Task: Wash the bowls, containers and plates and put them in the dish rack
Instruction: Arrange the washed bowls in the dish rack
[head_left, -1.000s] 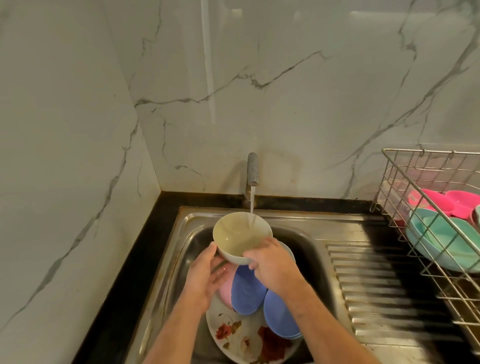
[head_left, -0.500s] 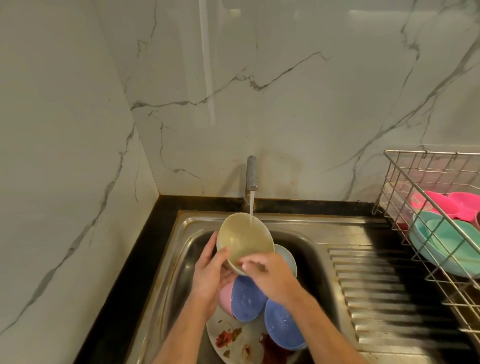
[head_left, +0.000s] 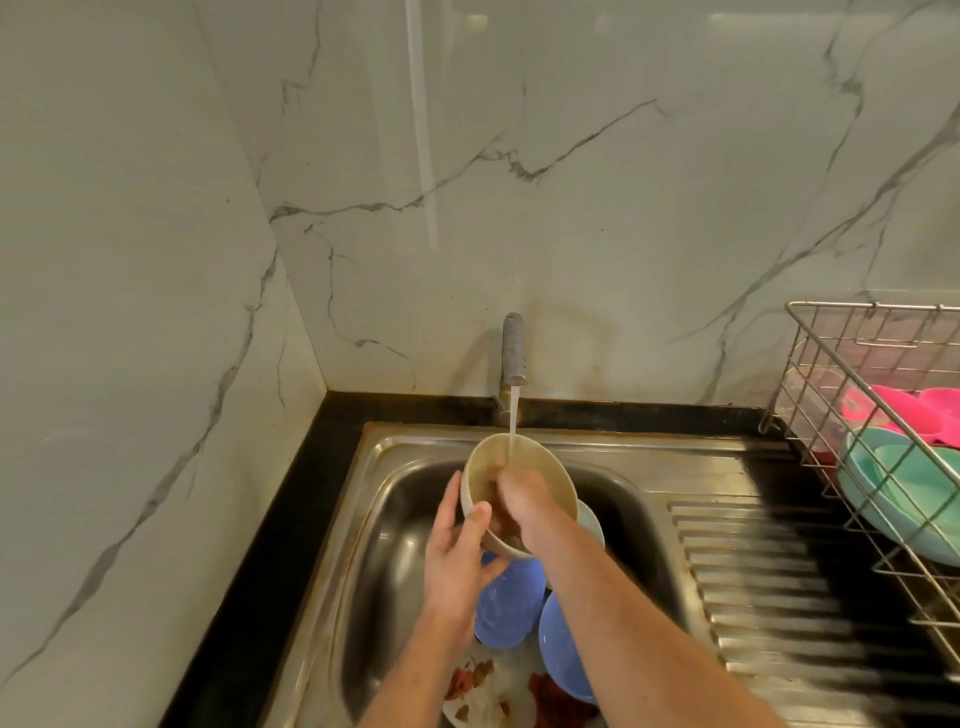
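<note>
A cream bowl (head_left: 545, 470) is held over the steel sink (head_left: 405, 525), tilted so its mouth faces up and toward the camera, directly under the thin stream of water (head_left: 512, 421) falling from the tap (head_left: 513, 347) at the basin's twelve o'clock. The left hand (head_left: 460, 558) grips the bowl from its seven o'clock side — thumb over the rim, fingers curled around the outer wall. The right hand (head_left: 522, 496) is inside the bowl with fingers bent down against the inner surface; whether they pinch anything there I cannot tell, since the knuckles hide the tips. Below the bowl, toward six o'clock in the basin, two blue bowls (head_left: 506, 605) lie stacked against each other on a white plate with a red floral print (head_left: 488, 696), and a pale bowl rim (head_left: 592, 525) peeks out beside the right wrist. At three o'clock, past the ribbed drainboard (head_left: 779, 587), the wire dish rack (head_left: 852, 384) holds teal plates (head_left: 904, 488) leaning on edge with pink dishes (head_left: 904, 410) behind them — all well apart from the hands.
</note>
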